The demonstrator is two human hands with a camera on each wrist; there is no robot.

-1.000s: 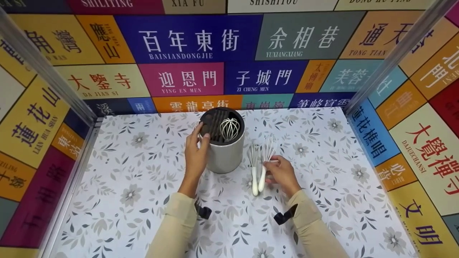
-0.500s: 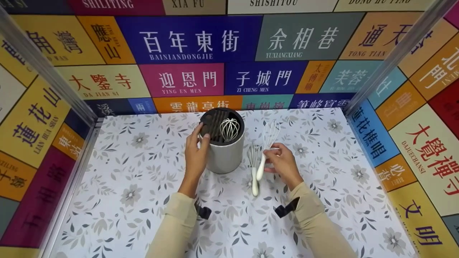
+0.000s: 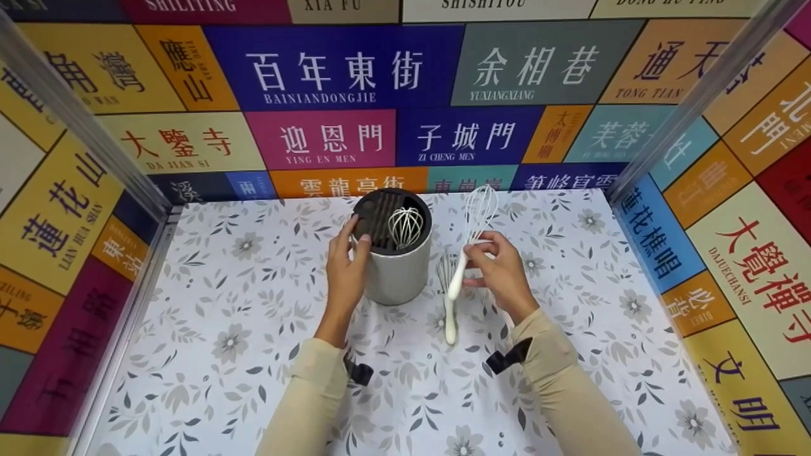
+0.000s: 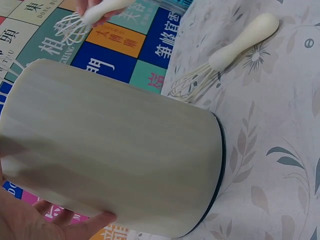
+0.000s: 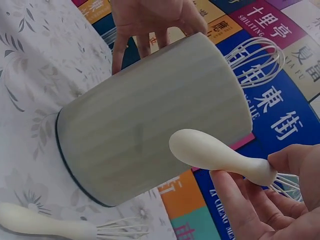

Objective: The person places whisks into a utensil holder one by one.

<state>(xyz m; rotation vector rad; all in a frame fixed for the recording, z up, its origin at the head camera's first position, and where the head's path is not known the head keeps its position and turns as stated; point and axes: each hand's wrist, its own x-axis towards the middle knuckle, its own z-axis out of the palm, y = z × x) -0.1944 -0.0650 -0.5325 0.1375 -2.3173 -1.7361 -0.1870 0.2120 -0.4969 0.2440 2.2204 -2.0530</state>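
Note:
A round whitish utensil holder (image 3: 398, 278) stands upright on the table, its dark slotted top holding one whisk (image 3: 405, 227) with the wires upward. My left hand (image 3: 345, 272) rests against the holder's left side, fingers near the rim. To the right of the holder, my right hand (image 3: 500, 269) pinches a white-handled whisk (image 5: 215, 155) close to where the wires begin. That whisk is raised, wires up and handle slanting down. A second white-handled whisk (image 4: 245, 42) lies on the table beside the holder, its wires partly covered by the raised one in the head view.
The tabletop (image 3: 209, 392) has a grey leaf-and-flower print. Behind it stands a wall (image 3: 342, 69) of coloured name panels, and similar panels rise at both sides. Metal posts (image 3: 690, 101) mark the corners.
My right hand has lifted one whisk off the table from beside the other and moved it up and farther back. The left hand and the holder have stayed in place.

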